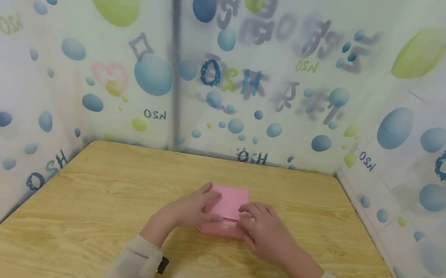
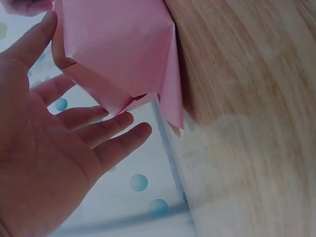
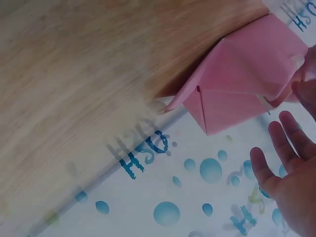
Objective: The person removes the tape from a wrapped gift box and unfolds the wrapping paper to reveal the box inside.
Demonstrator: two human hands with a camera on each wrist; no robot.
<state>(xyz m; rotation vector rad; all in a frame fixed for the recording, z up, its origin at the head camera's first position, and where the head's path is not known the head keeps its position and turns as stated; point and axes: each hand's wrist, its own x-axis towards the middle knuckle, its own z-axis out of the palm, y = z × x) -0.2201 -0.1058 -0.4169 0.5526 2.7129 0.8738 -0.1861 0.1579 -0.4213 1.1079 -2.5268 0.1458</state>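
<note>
A pink folded-paper box [image 1: 230, 202] lies on the wooden table, with a slit along the side near the person. In the head view the left hand [image 1: 194, 205] is at its left side, thumb by the slit and fingertips over the top. Its fingers look spread and nearly straight in the left wrist view, beside the folded end flap [image 2: 98, 86]. At the right side the right hand [image 1: 266, 230] pinches the paper edge near the slit with thumb and forefinger. The right wrist view shows its other fingers held apart from the box's folded end [image 3: 222, 111].
The light wooden table [image 1: 92, 198] runs back to curtains [image 1: 251, 92] printed with blue and green dots and lettering, which hang behind it and on both sides. A small dark band [image 1: 163, 265] shows at the left sleeve cuff.
</note>
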